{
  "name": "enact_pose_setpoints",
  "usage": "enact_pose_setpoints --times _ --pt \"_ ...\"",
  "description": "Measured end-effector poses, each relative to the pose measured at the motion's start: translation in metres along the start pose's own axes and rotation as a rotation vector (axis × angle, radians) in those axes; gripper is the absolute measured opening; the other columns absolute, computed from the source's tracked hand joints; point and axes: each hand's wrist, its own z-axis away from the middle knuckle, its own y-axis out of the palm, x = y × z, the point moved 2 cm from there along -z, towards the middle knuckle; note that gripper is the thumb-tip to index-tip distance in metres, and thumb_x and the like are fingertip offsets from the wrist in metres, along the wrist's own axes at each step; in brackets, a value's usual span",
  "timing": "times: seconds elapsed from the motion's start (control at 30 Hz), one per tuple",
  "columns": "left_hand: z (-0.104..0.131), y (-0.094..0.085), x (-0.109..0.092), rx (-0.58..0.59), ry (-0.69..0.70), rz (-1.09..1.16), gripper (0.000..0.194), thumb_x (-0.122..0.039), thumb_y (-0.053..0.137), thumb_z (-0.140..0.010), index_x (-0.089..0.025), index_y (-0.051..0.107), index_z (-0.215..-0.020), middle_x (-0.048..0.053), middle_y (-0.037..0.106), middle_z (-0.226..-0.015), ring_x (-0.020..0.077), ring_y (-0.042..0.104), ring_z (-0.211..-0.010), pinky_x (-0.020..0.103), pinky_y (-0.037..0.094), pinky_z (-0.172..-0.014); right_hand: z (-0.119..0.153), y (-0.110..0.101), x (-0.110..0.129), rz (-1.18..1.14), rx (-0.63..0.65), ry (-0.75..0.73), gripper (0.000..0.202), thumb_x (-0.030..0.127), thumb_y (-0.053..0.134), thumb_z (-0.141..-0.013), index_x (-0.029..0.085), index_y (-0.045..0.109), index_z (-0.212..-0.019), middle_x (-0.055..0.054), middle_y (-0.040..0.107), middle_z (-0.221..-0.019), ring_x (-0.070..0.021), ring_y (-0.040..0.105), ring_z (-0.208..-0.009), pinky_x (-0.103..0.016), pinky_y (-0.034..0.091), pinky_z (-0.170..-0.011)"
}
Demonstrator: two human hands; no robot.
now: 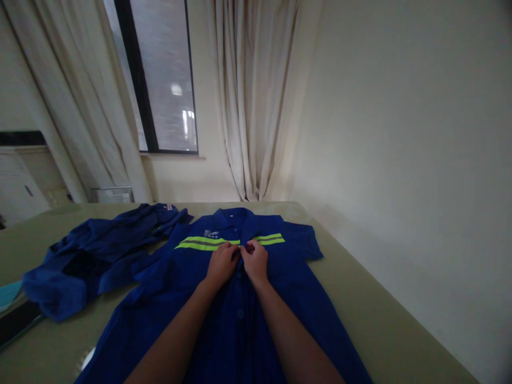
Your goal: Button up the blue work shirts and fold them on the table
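A blue work shirt (288,277) lies spread out, collar at the far end, with a yellow-green reflective stripe across its chest and white lettering on the left side. Both hands meet at its front opening, level with the stripe. My left hand (222,262) has its fingers closed on one edge of the shirt front. Opposite it, my right hand (255,261) pinches the other edge, thumb and index finger together. The fingertips nearly touch; whether a button sits between them is too small to tell. Buttons show farther down the front.
Crumpled blue clothing (100,250) lies to the left on the green-covered surface (352,288). A dark flat object (20,322) and something turquoise (8,294) are at the left edge. A wall (420,160) borders the right; curtains (256,96) and a window stand behind.
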Motion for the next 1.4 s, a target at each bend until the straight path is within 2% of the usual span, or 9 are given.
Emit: enact_pose_setpoints --times 0.2,0.4,0.53,0.67,0.77,0.87,1.03,1.23,1.4 --pt "0.0 0.0 0.014 -0.028 -0.045 0.161 0.01 -0.016 0.056 -0.093 -0.019 0.065 -0.094 0.005 0.071 -0.093 0.0192 0.066 -0.09 0.029 0.047 -0.081 -0.001 0.0 0.0 0.01 0.006 0.01 0.007 0.025 0.065 -0.077 0.022 0.068 -0.083 -0.003 0.073 -0.075 -0.0198 0.068 -0.069 -0.028 0.051 -0.068" --pt "0.001 0.001 0.017 -0.032 -0.069 0.235 0.018 -0.008 0.055 -0.089 -0.02 0.064 -0.098 0.003 0.073 -0.093 0.016 0.068 -0.086 0.026 0.047 -0.077 0.002 0.004 0.005 0.059 0.194 -0.019 0.013 0.024 0.066 -0.079 0.022 0.076 -0.087 -0.002 0.076 -0.08 -0.0185 0.069 -0.072 -0.026 0.049 -0.068" --pt "0.004 0.001 0.014 -0.052 -0.081 0.199 0.012 -0.01 0.056 -0.088 -0.019 0.065 -0.089 0.006 0.07 -0.09 0.0203 0.066 -0.088 0.031 0.047 -0.081 0.007 0.002 0.012 0.203 0.201 -0.063 0.015 0.019 0.065 -0.079 0.024 0.078 -0.086 -0.003 0.077 -0.082 -0.0191 0.069 -0.075 -0.025 0.044 -0.066" --pt "0.008 -0.003 0.011 -0.09 -0.062 0.18 0.017 -0.011 0.052 -0.091 -0.02 0.065 -0.091 0.008 0.07 -0.097 0.0225 0.063 -0.098 0.034 0.046 -0.089 0.01 0.001 0.018 0.295 0.163 -0.134 0.017 0.018 0.064 -0.081 0.024 0.078 -0.088 -0.006 0.076 -0.089 -0.0199 0.068 -0.079 -0.025 0.043 -0.066" --pt "0.011 -0.007 0.01 -0.109 -0.049 0.185 0.018 -0.012 0.052 -0.093 -0.022 0.066 -0.095 0.007 0.071 -0.101 0.0224 0.063 -0.1 0.034 0.046 -0.091 0.009 0.002 0.018 0.238 0.198 -0.141 0.014 0.019 0.065 -0.081 0.023 0.078 -0.084 -0.005 0.076 -0.084 -0.0196 0.068 -0.075 -0.025 0.045 -0.067" --pt "0.012 -0.01 0.01 -0.129 -0.043 0.199 0.019 -0.013 0.051 -0.093 -0.023 0.068 -0.097 0.006 0.072 -0.103 0.022 0.065 -0.1 0.032 0.046 -0.091 0.005 0.001 0.015 0.07 0.238 -0.111 0.02 0.025 0.058 -0.088 0.022 0.076 -0.079 -0.003 0.075 -0.076 -0.018 0.069 -0.069 -0.025 0.047 -0.065" --pt "0.011 -0.01 0.013 -0.171 -0.102 0.24 0.022 -0.018 0.053 -0.094 -0.023 0.073 -0.099 0.007 0.076 -0.103 0.0239 0.069 -0.097 0.033 0.048 -0.086 0.001 0.004 0.007 -0.125 0.333 0.019 0.016 0.027 0.058 -0.086 0.02 0.072 -0.089 -0.001 0.073 -0.073 -0.0155 0.063 -0.053 -0.024 0.046 -0.052" --pt "0.009 -0.009 0.019 -0.173 -0.121 0.355 0.023 -0.027 0.053 -0.097 -0.023 0.076 -0.101 0.005 0.08 -0.099 0.0226 0.073 -0.093 0.03 0.05 -0.081 -0.001 0.004 0.008 0.023 0.227 -0.118 0.006 0.019 0.064 -0.079 0.021 0.07 -0.08 -0.002 0.07 -0.082 -0.0167 0.065 -0.072 -0.026 0.05 -0.067" --pt "0.004 -0.008 0.024 -0.147 -0.104 0.418 0.016 -0.026 0.06 -0.091 -0.02 0.075 -0.092 0.003 0.08 -0.089 0.0187 0.073 -0.082 0.026 0.051 -0.074 -0.003 0.002 0.007 -0.041 0.226 -0.136 0.002 0.02 0.067 -0.078 0.021 0.068 -0.077 -0.002 0.069 -0.083 -0.018 0.064 -0.078 -0.027 0.049 -0.072"
